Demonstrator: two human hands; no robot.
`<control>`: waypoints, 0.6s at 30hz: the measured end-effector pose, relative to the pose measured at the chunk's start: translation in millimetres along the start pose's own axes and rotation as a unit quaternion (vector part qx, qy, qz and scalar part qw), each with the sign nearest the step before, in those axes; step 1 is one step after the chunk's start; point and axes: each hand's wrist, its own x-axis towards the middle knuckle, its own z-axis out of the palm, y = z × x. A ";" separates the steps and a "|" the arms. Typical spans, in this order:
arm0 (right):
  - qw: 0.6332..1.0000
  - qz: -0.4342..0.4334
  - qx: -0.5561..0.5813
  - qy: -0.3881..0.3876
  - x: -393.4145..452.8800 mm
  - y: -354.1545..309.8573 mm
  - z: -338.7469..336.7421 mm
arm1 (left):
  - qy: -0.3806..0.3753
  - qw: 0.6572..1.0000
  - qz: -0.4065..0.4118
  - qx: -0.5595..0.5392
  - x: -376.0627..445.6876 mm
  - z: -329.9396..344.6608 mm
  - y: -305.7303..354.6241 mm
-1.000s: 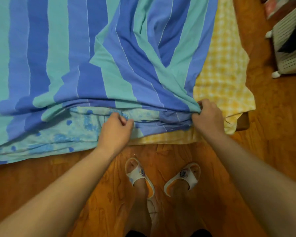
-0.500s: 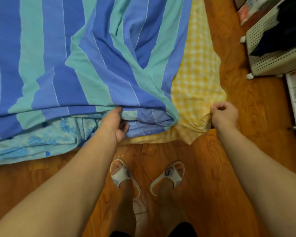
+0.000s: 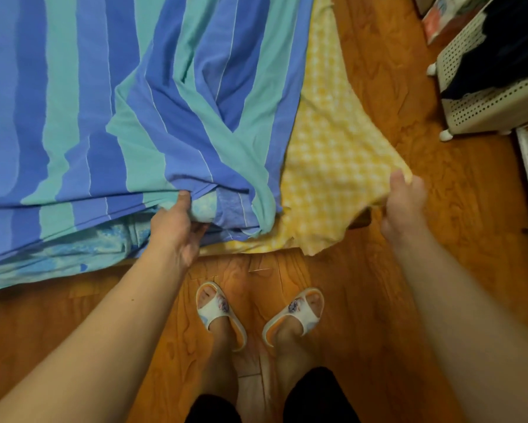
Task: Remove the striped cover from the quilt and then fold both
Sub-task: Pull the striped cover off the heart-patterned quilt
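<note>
The blue and teal striped cover [image 3: 110,111] lies spread over most of the upper left, bunched into folds near its lower right corner. Under its near edge a light blue patterned quilt [image 3: 82,251] shows. My left hand [image 3: 177,227] grips the near edge of the striped cover, thumb on top and fingers tucked under. A yellow checked cloth [image 3: 333,166] lies to the right of the cover. My right hand [image 3: 404,203] pinches the corner of this yellow cloth and lifts it off the surface.
The wooden floor [image 3: 378,285] runs below and to the right. My feet in white slippers [image 3: 220,309] stand close to the bedding's near edge. A white perforated basket [image 3: 482,108] with dark clothes stands at the upper right.
My right hand let go of the striped cover's corner, moved right and took the yellow checked cloth's corner, lifting it outward. My left hand stayed on the cover's edge.
</note>
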 end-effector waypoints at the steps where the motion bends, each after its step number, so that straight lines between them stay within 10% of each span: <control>1: 0.993 -0.040 -0.104 0.037 3.6 -4.7 -18.1 | 0.001 1.000 0.006 0.006 -4.7 0.0 1.8; 5: 0.893 -0.032 -0.417 0.165 43.5 -11.4 -110.4 | 0.001 1.000 0.004 0.014 -16.7 -1.8 1.7; 9: 0.834 -0.028 -0.538 0.116 67.7 -19.4 -98.3 | -0.012 1.000 -0.007 0.023 -26.3 -1.3 -5.8; 18: 0.878 -0.246 -0.299 -0.280 -125.0 1.6 77.9 | -0.059 0.997 -0.004 0.042 -53.2 16.5 -25.6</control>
